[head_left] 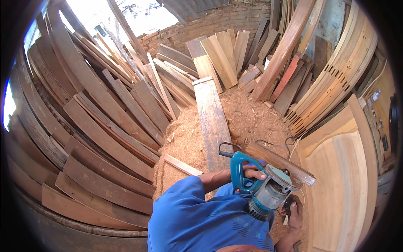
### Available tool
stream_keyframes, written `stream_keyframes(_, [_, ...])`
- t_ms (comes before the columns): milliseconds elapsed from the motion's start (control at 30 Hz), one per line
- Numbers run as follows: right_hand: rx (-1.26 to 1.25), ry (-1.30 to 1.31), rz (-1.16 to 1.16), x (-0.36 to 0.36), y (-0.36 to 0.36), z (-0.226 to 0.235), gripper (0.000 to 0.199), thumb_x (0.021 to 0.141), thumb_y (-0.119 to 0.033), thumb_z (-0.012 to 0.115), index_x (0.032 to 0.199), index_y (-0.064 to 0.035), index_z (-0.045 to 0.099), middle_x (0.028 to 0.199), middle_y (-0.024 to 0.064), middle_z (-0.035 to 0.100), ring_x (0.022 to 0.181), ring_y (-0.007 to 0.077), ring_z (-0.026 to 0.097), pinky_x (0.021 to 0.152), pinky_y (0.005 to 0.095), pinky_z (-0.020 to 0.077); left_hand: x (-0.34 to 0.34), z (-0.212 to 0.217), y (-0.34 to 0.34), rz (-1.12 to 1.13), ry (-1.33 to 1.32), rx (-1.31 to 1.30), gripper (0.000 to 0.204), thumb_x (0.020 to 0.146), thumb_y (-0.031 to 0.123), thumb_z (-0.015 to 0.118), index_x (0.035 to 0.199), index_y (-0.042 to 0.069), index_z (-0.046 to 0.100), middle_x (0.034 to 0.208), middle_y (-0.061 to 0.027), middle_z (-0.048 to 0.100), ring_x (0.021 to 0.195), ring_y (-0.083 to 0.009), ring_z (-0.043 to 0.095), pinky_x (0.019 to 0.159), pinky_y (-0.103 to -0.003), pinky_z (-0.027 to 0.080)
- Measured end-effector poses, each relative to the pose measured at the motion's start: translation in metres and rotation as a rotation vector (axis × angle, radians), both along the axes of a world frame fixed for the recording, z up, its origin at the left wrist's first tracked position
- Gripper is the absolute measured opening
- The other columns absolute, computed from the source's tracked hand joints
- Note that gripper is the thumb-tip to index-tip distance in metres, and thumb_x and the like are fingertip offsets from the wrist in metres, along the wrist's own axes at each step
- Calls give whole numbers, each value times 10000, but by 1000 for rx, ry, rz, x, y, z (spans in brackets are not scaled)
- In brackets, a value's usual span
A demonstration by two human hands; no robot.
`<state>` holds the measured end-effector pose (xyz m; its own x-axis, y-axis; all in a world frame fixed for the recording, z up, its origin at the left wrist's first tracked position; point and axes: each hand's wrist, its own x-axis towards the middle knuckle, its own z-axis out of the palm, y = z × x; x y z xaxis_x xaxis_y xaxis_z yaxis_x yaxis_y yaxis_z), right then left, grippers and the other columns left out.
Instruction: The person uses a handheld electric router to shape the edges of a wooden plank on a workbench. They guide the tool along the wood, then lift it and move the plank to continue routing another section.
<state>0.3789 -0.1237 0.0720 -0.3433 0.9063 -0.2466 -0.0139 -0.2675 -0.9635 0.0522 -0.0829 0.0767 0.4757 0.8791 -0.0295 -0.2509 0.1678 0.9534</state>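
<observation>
The tool (268, 195) is in front of the blue shirt (191, 214), tilted and held clear of the shavings (176, 145). The left hand (253, 173) is wrapped round its teal handle (237, 168), and the right hand (295, 215) has its fingers curled on a black part (289, 203) (I cannot tell whether that part belongs to the tool). If the left hand's fingers squeeze a trigger by accident, the tool could start while the right hand is close to its body. The loose shirt is near enough to catch. The black cord (289, 143) lies in a loop on the shavings and could snag or trip; deep, loose shavings could also give poor footing, clog the tool or catch a spark. A slip could knock the pale panel (336, 168) and mark it. Counted: two hands, one tool, one panel, one brown bar (273, 157) just beyond the tool, one worn plank (212, 115) across the shavings, one short stick (181, 165) and one red board (285, 76). The dark boards (105, 180) number over ten, overlapping too much for an exact count; the slotted boards (336, 75) are several, tightly stacked.
</observation>
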Motion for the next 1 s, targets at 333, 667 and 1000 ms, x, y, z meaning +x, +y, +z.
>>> stream_keyframes(333, [-9,-13,11,-4,-9,-7,614,927,-528,592,1188,24,534,720,73,593,559,123,567,494,237,462,-3,4,-2,-38,28,-25,578,850,434,696,1195,-22,617,1075,-140,662,1017,-229,611,877,-364,484])
stream_keyframes(667, [16,-70,72,2,-3,2,526,952,-466,584,1170,12,586,903,52,626,731,119,588,637,255,494,-2,5,3,-124,-3,-271,760,811,427,710,1342,-68,482,1210,-171,616,1069,-253,612,911,-362,502])
stream_keyframes(1000, [-16,-21,43,4,-12,14,546,954,-475,590,1195,16,579,947,61,630,760,116,592,648,256,503,-2,9,7,-163,26,-243,749,816,441,683,1355,-47,499,1293,-179,586,1184,-283,549,1016,-401,417])
